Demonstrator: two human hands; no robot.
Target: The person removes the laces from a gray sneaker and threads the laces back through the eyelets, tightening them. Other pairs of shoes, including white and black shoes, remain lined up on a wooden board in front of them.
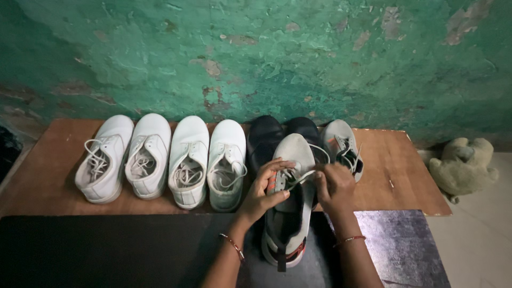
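A grey sports shoe [290,213] with orange trim lies toe-away from me, its heel over a dark mat [106,250]. My left hand [266,189] grips the shoe's left side near the tongue, fingers on the white laces [300,176]. On the right side, my right hand [333,186] pinches the laces. Both wrists wear thin bangles. The matching grey shoe [344,146] rests just beyond my right hand.
Several white lace-up shoes [160,157] stand in a row on a brown board [410,176] against a peeling green wall. A dark pair [266,136] sits behind the held shoe. A stuffed toy [464,165] lies on the floor at right.
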